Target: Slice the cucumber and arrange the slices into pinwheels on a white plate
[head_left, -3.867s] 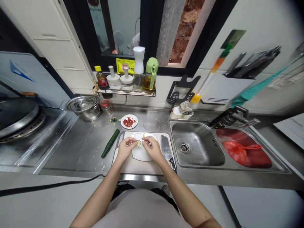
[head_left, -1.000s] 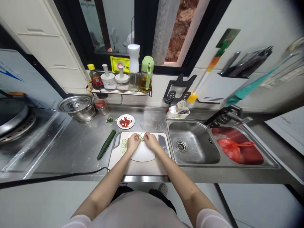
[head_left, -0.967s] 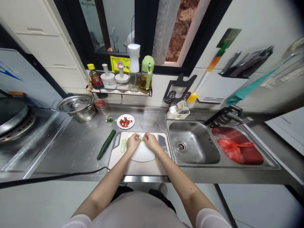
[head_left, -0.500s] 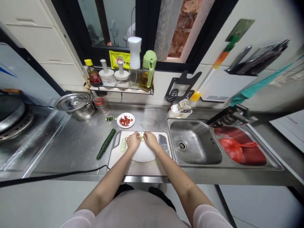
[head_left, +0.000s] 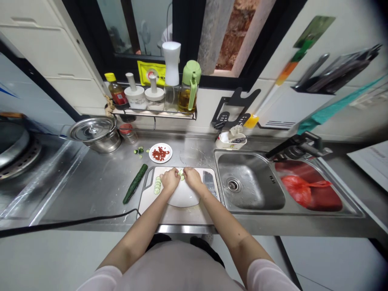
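Both left hand (head_left: 170,179) and right hand (head_left: 192,178) curl inward, flanking cucumber slices (head_left: 182,173) at twelve o'clock on the plate (head_left: 183,198); whether they pinch any, I cannot tell. A careless nudge could slide slices off.

- The left hand (head_left: 170,179), earlier pinching a slice over the white plate (head_left: 183,198), is at its far edge, nearer the right hand (head_left: 192,178).
- More cucumber slices (head_left: 181,173) show between them.
- A row of slices (head_left: 157,185) lies uncovered.
- The right forearm (head_left: 224,212) hides the handle of the knife (head_left: 208,180).
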{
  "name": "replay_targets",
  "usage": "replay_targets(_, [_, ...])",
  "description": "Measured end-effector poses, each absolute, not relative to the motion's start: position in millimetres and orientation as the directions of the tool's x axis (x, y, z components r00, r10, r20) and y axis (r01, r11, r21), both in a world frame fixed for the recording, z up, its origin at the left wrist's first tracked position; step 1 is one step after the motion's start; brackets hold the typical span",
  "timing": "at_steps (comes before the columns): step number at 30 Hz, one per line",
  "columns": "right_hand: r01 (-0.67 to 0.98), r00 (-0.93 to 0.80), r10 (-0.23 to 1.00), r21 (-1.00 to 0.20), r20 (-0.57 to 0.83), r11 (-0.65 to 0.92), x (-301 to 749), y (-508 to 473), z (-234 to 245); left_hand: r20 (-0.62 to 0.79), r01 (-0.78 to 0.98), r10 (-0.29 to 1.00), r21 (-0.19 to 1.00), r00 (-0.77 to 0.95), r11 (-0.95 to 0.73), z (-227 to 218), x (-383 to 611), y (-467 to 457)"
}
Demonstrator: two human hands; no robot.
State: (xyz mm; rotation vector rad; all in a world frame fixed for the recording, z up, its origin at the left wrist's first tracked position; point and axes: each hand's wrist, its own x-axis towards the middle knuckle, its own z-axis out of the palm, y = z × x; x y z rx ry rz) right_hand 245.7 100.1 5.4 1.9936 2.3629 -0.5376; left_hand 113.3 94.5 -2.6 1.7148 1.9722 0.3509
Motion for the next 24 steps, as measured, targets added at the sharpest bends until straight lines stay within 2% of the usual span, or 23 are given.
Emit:
replay_targets(8, [0.974, -0.173, 0.96, -0.184, -0.219, 0.134, 245.8, 100.7, 5.0, -0.227, 0.867, 0.971, 0.468, -0.068, 0.17, 0.1, 114.4, 97.0])
replay_targets(16, [0.974, -0.161, 0.959, -0.193, -0.235, 0.116, 246.5, 100.2, 6.6, -0.211, 0.88, 0.977, 0.456, -0.037, 0.132, -3.4, 119.1, 102.4])
replay_targets(20, [0.971, -0.123, 0.963, -0.23, -0.238, 0.067, 248.8, 98.0, 8.5, -0.225, 0.881, 0.974, 0.451, -0.04, 0.14, -5.1, 118.8, 104.0])
replay_targets(24, [0.977, -0.06, 0.968, -0.215, -0.245, 0.007, 252.4, 96.4, 8.9, -0.237, 0.881, 0.97, 0.448, -0.048, 0.153, -5.1, 118.2, 104.7])
